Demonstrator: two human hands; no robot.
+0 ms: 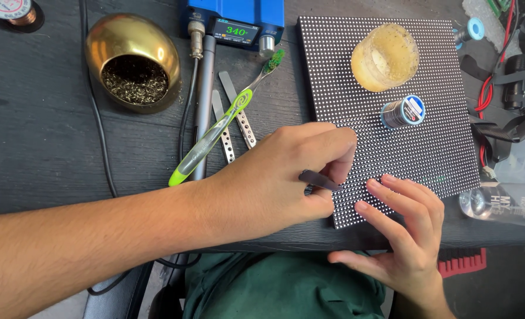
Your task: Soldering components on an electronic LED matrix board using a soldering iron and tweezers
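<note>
My left hand (286,174) reaches in from the left and pinches a thin dark tool (320,181), whose tip lies at the near left part of a black LED matrix panel (428,147) dotted with white points. My right hand (405,233) comes up from the lower right with its fingers spread flat on the panel's near edge, holding nothing. The tool's tip is hidden behind my left fingers. On the panel stand a yellowish jar (385,56) and a small spool of solder wire (403,112).
Left of the panel lie a green toothbrush (215,136), metal tweezers (234,118) and a grey soldering iron handle (203,88). A gold tip-cleaner bowl (134,62) and a blue soldering station (236,23) sit behind. A clear bottle (504,202) and red cables (486,94) crowd the right.
</note>
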